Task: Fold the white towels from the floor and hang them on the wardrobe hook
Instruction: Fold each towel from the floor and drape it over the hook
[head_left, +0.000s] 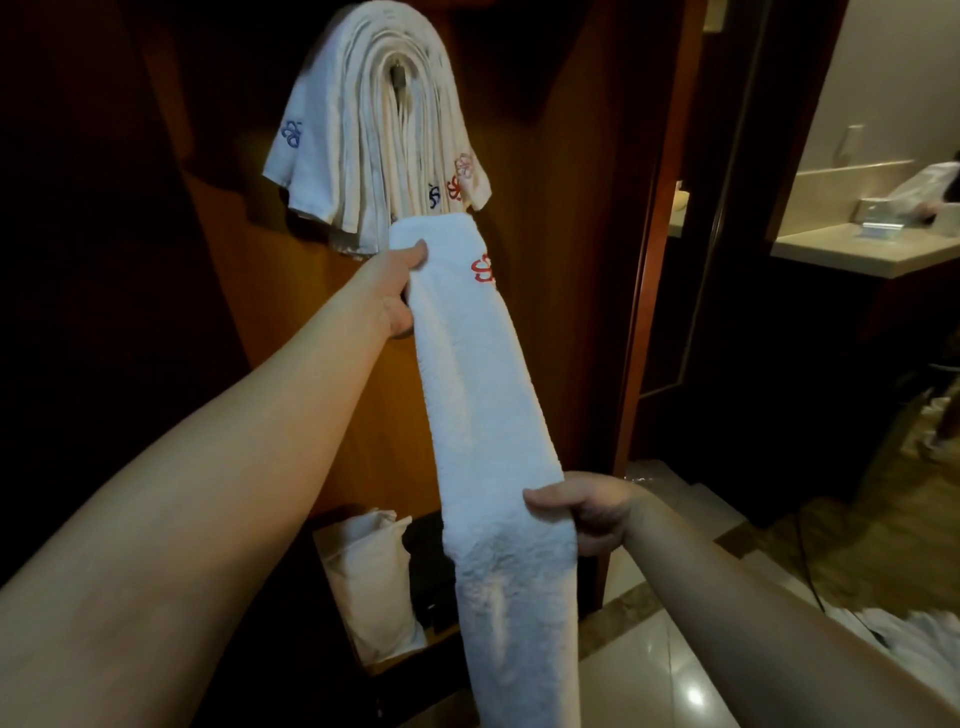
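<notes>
- white terry cloth fills the middle of the view: one folded towel (483, 395), made into a long narrow band with a red emblem near its top end, is held up in front of the wardrobe (561, 156).
- many folded towels (374, 124) already hang in a thick bundle over the hook (399, 78), so i judge that a large part of the task is done.
- the band in the hands is folded but not yet hung; its top end is just below the lower edges of the hanging bundle, and i cannot tell if it touches them.
- more white cloth (904, 644) lies on the floor (654, 675) at the lower right, so some towels probably remain to fold.
- the left hand (400, 291) holds the upper part of the band at its left edge; the thumb lies on the front and the other fingers are hidden behind the cloth.
- the right hand (587, 514) holds the band lower down at its right edge, with the fingers curled around the edge.
- between the two grips the band is stretched quite straight and slanted; below the right hand the rest hangs loose toward the bottom of the view.
- the hook is well above the upper grip, so the band must be lifted and laid over the bundle.
- a white bag (371, 582) stands in the lower part of the wardrobe, and a pale bench (852, 254) is seen in the next room.
</notes>
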